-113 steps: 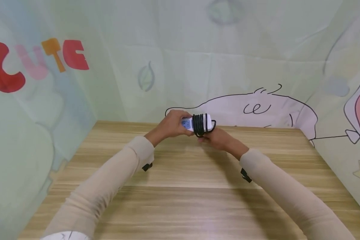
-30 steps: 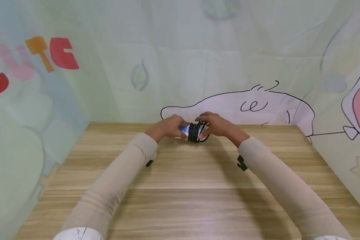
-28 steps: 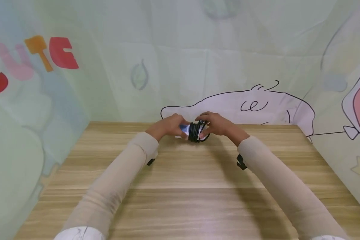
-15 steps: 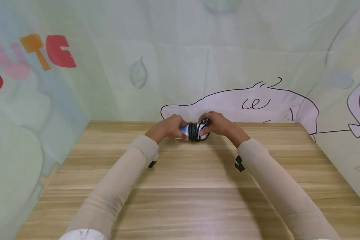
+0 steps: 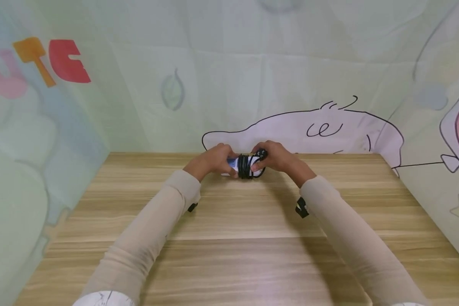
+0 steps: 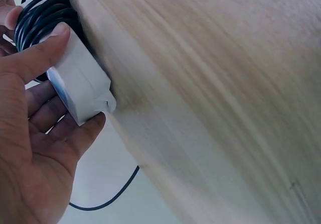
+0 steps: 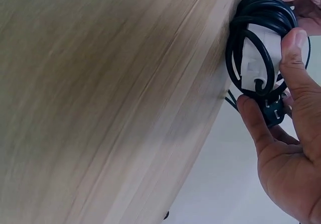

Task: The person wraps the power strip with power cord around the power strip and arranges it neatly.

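Observation:
A white power strip [image 5: 256, 161] with its black cord [image 5: 245, 166] wound round the middle lies level near the far edge of the table. My left hand [image 5: 213, 160] grips its left end, thumb on the near side; in the left wrist view the strip's bare white end [image 6: 83, 81] shows past the thumb. At the other end my right hand [image 5: 278, 156] holds the strip, its thumb on the white casing. The black plug [image 7: 273, 112] sits among the right fingers, with a loose cord loop around the strip's end. Whether the strip touches the table is unclear.
The wood-grain table [image 5: 229, 263] stretches toward me, with its far edge just beyond the hands. Printed cloth walls [image 5: 229, 85] stand behind and on both sides. In the left wrist view a thin dark line [image 6: 108, 204] curves across the pale cloth.
Compared with the earliest frame, the power strip is lower and slightly left. My right hand has moved from beneath it to its right end. Over the last half second the hands barely move.

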A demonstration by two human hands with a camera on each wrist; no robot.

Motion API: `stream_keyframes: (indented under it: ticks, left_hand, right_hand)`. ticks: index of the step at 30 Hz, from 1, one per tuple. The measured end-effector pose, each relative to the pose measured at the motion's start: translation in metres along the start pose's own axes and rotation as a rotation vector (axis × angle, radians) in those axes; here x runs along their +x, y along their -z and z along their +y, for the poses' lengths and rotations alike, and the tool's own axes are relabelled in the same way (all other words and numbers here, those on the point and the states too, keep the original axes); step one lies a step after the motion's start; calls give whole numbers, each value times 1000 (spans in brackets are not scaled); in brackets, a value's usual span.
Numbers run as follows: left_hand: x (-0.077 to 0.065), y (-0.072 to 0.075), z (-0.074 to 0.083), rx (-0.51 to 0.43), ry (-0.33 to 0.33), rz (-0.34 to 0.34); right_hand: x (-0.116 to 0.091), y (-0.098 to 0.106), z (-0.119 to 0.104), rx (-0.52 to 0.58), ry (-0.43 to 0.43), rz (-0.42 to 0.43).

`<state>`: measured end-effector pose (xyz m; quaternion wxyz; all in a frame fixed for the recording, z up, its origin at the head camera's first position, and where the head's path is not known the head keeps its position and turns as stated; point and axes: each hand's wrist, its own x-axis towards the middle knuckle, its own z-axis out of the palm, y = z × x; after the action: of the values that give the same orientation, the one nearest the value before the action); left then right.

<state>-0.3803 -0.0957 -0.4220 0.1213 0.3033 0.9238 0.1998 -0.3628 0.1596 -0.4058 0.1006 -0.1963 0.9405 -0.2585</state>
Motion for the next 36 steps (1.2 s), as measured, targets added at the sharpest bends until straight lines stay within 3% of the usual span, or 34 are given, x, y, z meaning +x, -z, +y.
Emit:
stream_keyframes:
  ticks: [1, 7, 8, 10, 14, 18, 21, 24, 31, 36]
  left_hand:
    - [-6, 5, 8, 7, 18, -1]
    - [0, 4, 4, 11, -40, 16]
    - [1, 3, 5, 11, -49, 13]
    - [2, 2, 13, 9, -43, 4]
    - [10, -5, 12, -31, -68, 12]
    - [36, -25, -17, -59, -118, 45]
    - [52, -40, -37, -58, -129, 80]
    - [57, -46, -42, -64, -123, 104]
    - [58, -49, -48, -63, -132, 90]
    - [55, -53, -51, -61, -110, 82]
  right_hand:
    - [9, -2, 10, 10, 38, -1]
    - [13, 5, 16, -7, 53, -39]
    - [4, 9, 8, -21, 10, -46]
    - [6, 9, 23, -23, -26, -54]
    - [6, 7, 43, 1, -92, -111]
    - [1, 10, 42, 43, -93, -163]
    - [5, 8, 46, 38, -51, -143]
    - [9, 8, 51, 33, -4, -128]
    - [-10, 17, 21, 34, -69, -146]
    - [-11, 12, 15, 25, -55, -134]
